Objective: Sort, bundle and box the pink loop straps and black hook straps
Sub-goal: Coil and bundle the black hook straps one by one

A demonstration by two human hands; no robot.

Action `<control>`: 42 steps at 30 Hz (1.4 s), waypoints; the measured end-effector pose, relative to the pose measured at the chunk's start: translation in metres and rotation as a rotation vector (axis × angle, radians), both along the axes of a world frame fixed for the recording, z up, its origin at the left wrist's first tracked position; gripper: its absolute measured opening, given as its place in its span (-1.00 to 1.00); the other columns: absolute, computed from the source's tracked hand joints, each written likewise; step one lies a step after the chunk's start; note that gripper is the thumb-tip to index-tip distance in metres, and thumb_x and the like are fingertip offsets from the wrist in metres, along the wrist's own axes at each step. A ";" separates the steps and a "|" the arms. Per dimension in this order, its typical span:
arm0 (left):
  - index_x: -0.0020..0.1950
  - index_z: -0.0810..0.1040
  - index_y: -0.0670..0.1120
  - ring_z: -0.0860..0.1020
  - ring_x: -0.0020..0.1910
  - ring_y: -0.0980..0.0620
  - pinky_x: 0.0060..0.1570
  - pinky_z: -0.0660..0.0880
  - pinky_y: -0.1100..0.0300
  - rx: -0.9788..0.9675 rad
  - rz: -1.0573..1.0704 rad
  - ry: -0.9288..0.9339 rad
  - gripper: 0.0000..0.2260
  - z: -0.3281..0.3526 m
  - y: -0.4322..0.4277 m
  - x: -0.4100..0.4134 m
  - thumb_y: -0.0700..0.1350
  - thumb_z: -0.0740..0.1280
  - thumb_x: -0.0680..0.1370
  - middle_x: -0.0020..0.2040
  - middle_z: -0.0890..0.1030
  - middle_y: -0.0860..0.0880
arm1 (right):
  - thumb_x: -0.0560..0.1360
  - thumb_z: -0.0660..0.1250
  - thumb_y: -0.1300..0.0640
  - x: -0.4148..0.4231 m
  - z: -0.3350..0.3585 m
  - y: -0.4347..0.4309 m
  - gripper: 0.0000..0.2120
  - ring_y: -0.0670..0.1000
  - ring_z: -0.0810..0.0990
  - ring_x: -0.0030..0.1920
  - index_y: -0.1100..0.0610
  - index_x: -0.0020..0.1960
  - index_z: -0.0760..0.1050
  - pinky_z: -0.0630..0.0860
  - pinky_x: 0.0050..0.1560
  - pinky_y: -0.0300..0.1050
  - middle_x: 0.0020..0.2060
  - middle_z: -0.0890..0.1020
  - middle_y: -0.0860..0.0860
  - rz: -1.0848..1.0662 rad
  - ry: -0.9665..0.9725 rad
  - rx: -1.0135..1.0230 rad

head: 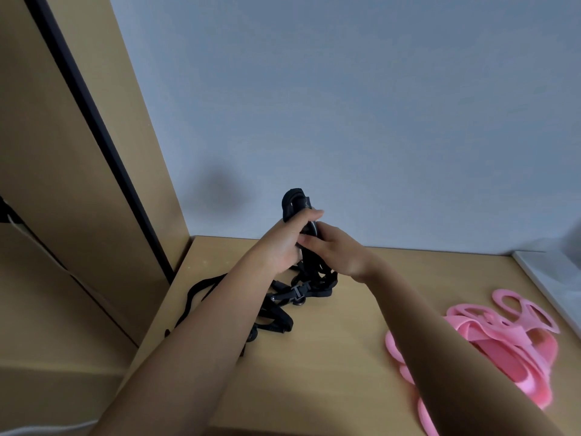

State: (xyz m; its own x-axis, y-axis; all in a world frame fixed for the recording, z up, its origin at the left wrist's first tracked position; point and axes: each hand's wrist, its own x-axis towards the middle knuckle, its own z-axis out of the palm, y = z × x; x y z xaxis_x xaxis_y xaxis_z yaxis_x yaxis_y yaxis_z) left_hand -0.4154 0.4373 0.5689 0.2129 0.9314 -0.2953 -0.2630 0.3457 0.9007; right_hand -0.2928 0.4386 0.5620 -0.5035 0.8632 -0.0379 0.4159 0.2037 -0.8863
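Two hands hold the black hook straps (295, 202) raised over the back of the worktop (330, 357). The left hand (283, 243) has its fingers (311, 215) curled round the folded top of the bundle. The right hand (333, 253) grips it just below, though how firmly I cannot tell from my feed. Loose tails and buckles trail down towards the left edge. The pink loop straps (503, 338) lie heaped near the right edge, well apart. My worry: a trailing tail could snag on a buckle or slide off the left edge, dragging the folds loose
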 end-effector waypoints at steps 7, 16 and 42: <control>0.04 0.56 0.02 0.54 -0.03 0.11 0.01 0.43 0.19 0.049 -0.127 0.314 -0.74 0.000 -0.004 -0.009 0.15 0.33 0.48 -0.01 0.57 0.06 | 0.61 0.16 0.05 0.007 -0.004 0.002 -0.81 -0.05 0.45 -0.22 0.15 -0.04 0.44 0.40 -0.12 -0.20 -0.22 0.50 0.02 0.048 -0.077 -0.043; 0.54 -0.04 0.00 -0.23 0.53 -0.02 0.42 -0.22 -0.27 0.948 -0.480 1.780 0.00 0.011 0.003 -0.029 0.12 0.48 0.27 0.55 0.05 0.05 | 0.58 0.18 0.06 0.009 -0.001 0.014 -0.78 0.04 0.44 -0.24 0.22 -0.09 0.39 0.34 -0.22 -0.13 -0.24 0.50 0.07 0.123 -0.578 0.111; 0.00 0.46 -0.14 0.46 -0.23 -0.07 -0.27 0.33 0.19 0.708 -0.039 1.435 -0.84 -0.012 0.011 -0.025 -0.12 0.35 0.48 -0.24 0.51 0.01 | 0.48 0.30 -0.17 0.035 -0.008 0.009 -0.60 0.08 0.56 0.05 0.10 0.16 0.44 0.57 -0.09 -0.04 0.07 0.54 0.07 -0.516 0.304 -0.433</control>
